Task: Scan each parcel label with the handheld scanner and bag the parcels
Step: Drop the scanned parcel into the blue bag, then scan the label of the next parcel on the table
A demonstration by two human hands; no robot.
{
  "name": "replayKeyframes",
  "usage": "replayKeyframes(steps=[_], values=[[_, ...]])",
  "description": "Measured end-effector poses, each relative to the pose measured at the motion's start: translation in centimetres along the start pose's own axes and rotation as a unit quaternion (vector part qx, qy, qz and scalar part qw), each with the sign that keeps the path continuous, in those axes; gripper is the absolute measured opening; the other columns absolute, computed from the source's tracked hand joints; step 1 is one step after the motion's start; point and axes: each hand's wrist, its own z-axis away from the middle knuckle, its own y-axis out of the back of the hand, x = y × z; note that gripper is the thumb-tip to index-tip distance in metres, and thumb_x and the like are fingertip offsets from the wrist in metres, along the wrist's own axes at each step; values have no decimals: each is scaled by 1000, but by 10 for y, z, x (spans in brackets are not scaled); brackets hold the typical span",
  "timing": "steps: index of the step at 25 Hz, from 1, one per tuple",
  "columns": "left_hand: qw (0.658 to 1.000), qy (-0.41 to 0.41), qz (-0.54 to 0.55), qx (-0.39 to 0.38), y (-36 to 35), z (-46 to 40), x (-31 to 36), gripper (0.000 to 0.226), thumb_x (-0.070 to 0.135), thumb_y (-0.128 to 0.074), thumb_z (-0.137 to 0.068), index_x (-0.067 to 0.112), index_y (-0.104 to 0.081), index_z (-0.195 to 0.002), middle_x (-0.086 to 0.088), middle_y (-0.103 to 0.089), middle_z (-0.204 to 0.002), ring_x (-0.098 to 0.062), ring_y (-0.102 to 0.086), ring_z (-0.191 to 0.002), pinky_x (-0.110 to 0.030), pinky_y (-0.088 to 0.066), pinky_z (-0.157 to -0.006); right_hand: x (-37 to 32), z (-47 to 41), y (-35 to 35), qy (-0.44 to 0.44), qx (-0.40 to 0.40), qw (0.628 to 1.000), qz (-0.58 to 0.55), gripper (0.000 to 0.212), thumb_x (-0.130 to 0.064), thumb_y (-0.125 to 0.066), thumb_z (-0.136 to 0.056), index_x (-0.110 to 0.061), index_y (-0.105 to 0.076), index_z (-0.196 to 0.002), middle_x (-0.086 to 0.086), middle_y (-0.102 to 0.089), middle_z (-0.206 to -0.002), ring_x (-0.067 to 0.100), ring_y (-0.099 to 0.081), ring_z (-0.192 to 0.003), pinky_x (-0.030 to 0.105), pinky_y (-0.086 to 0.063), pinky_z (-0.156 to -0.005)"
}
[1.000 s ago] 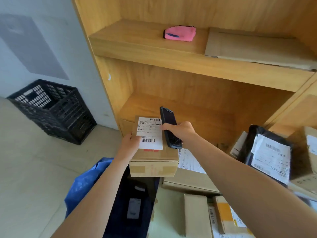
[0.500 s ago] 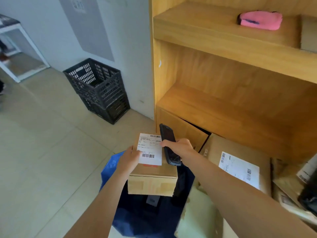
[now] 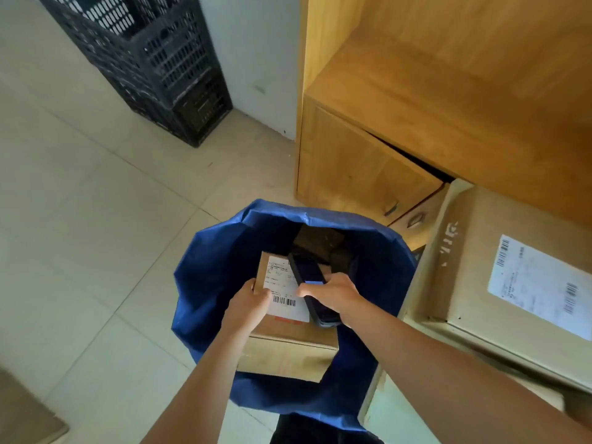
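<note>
Two hands hold one cardboard box (image 3: 290,344) over the open mouth of the blue bag (image 3: 211,277). Left hand (image 3: 248,307) grips the box's edge at 9 o'clock, thumb on the white label (image 3: 285,291). Right hand (image 3: 336,296) grips the dark scanner (image 3: 309,277), lying across the box top at 3 o'clock. Black crate (image 3: 153,59) sits at 11 o'clock on the floor.

Labelled cardboard parcel (image 3: 288,339) (black scanner (image 3: 312,288) across its top) sits inside the open blue bag (image 3: 211,277).

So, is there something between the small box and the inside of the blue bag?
Nothing visible blocks it. The small box hangs over the open mouth of the blue bag; a dark parcel already lies deeper inside.
</note>
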Motion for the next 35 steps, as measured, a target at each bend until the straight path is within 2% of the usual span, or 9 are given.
replayKeyframes(steps=[5,8,10,13,17,20,26,31,35], values=[[1000,18,-18,-13,-39,-69,-16,47,34,-41,-95,26,-44,-142,1,-61,-110,-22,-61,-96,-39,-52,-89,12,-62,-20,-36,11,998,-50,98,-56,-84,-35,-10,-68,-120,6,-70,-118,24,-67,-103,34,-58,-79],[999,36,-3,-20,-56,-101,-35,57,38,-43,-96,24,-35,-150,-8,-59,-131,-31,-58,-115,-40,-47,-97,21,-88,-28,-52,18,995,-84,72,-42,-89,-64,-6,-57,-119,2,-62,-114,21,-61,-100,32,-52,-76],[998,48,-1,42,-61,-112,-47,71,48,-42,-93,23,-21,-156,-13,-38,-155,-36,-31,-143,-50,-28,-114,23,-96,-34,-56,33,995,-81,68,-41,-89,-64,-6,-61,-115,2,-64,-111,21,-64,-98,32,-57,-81],[985,-3,-25,168,-52,-100,-41,69,55,-35,-96,34,-11,-158,1,-8,-166,-32,3,-152,-63,-10,-117,18,-89,-34,-8,69,996,-63,76,-46,-84,-48,-13,-70,-115,4,-72,-112,23,-70,-100,38,-62,-86],[976,-97,-32,192,-33,-59,-11,66,62,-27,-94,43,-11,-156,7,-8,-166,-25,-2,-153,-58,-17,-118,-3,-42,-11,47,85,995,-30,82,-38,-88,-69,-13,-55,-139,2,-61,-134,23,-61,-118,28,-52,-85],[974,-130,37,180,-22,-18,26,62,61,-29,-95,48,-14,-153,11,-14,-165,-13,-11,-151,-54,-26,-113,-21,-3,4,66,97,993,0,99,-42,-87,-69,-18,-40,-154,4,-54,-143,25,-57,-126,31,-51,-85],[950,-237,128,161,7,81,117,55,56,-28,-96,49,-22,-150,17,-35,-156,-14,-34,-143,-49,-32,-106,-62,87,67,175,171,970,-3,76,-48,-89,-65,-23,-59,-130,-3,-71,-113,16,-65,-95,28,-56,-77],[915,-363,139,111,12,148,175,59,54,-27,-99,38,-19,-155,13,-28,-160,-13,-26,-147,-42,-26,-113,-56,157,136,202,250,947,-16,80,-50,-90,-62,-21,-59,-130,-3,-68,-112,19,-66,-99,32,-57,-78],[903,-404,126,69,1,197,203,63,54,-28,-99,31,-20,-157,6,-27,-162,-17,-27,-148,-39,-24,-115,-26,207,180,180,299,936,41,70,-53,-87,-56,-19,-62,-111,-1,-66,-98,20,-65,-87,32,-59,-70]])
